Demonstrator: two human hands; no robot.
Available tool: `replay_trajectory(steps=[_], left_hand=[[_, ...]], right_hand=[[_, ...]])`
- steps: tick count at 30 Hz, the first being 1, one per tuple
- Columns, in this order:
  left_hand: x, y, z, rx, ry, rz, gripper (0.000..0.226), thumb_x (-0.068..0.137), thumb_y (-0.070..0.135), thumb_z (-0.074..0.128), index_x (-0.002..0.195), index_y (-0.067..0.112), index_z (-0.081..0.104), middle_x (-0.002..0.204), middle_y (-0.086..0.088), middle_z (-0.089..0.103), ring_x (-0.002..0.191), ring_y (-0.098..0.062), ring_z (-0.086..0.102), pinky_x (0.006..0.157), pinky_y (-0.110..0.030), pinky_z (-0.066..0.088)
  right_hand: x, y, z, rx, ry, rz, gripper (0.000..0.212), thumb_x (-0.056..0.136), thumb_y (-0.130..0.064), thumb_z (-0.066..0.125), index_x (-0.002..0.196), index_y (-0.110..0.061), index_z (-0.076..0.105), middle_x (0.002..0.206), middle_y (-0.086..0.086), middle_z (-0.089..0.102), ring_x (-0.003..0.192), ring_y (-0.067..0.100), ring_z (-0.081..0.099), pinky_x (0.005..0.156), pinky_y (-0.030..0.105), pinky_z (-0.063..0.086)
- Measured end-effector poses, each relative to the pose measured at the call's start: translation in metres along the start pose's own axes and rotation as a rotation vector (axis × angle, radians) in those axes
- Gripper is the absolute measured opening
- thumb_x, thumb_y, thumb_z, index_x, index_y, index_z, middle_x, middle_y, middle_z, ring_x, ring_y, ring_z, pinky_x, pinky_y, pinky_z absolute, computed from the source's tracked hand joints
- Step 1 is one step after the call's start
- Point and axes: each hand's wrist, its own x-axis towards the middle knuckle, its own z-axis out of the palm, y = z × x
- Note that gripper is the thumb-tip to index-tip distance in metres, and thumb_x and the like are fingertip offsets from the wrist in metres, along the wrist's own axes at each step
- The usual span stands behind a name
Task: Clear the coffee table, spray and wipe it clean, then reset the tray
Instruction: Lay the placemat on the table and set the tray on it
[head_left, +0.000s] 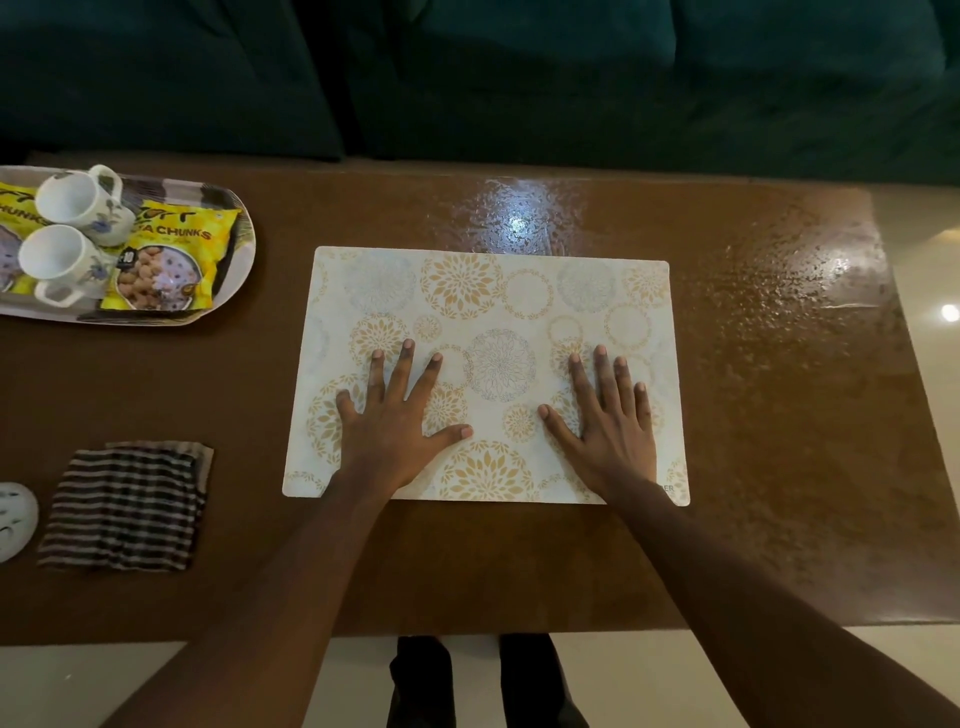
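- Hands flat on the placemat at mid coffee table: left hand and right hand, fingers straight and spread.
- Far left, the tray is cut by the frame edge and holds cups and a snack packet.
- Near left, a striped cloth; the white round object beside it is half cut off and unidentifiable.

- Your left hand lies flat, palm down, with fingers straight and spread and the thumb out toward the right.
- Your right hand matches it — palm down, fingers straight but closer together, thumb out leftward.
- Your left forearm and right forearm are bare and angle inward — the hands don't touch.
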Motion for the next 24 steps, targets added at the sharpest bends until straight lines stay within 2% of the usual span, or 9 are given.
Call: replay_trajectory(steps=[24], left_hand=[[0.0030,0.0017,0.0010,-0.010,-0.030,-0.024,0.097,0.073,0.089,0.025,0.149,0.043,-0.016,0.157,0.009,-0.029,0.147,-0.026,-0.021,0.107,-0.070,0.011]], right_hand=[[0.0046,0.0022,-0.0068,0.021,-0.031,-0.015,0.081,0.090,-0.079,0.014,0.155,-0.038,-0.012,0.163,-0.008,-0.023,0.149,0.015,-0.024,0.122,0.044,-0.009]])
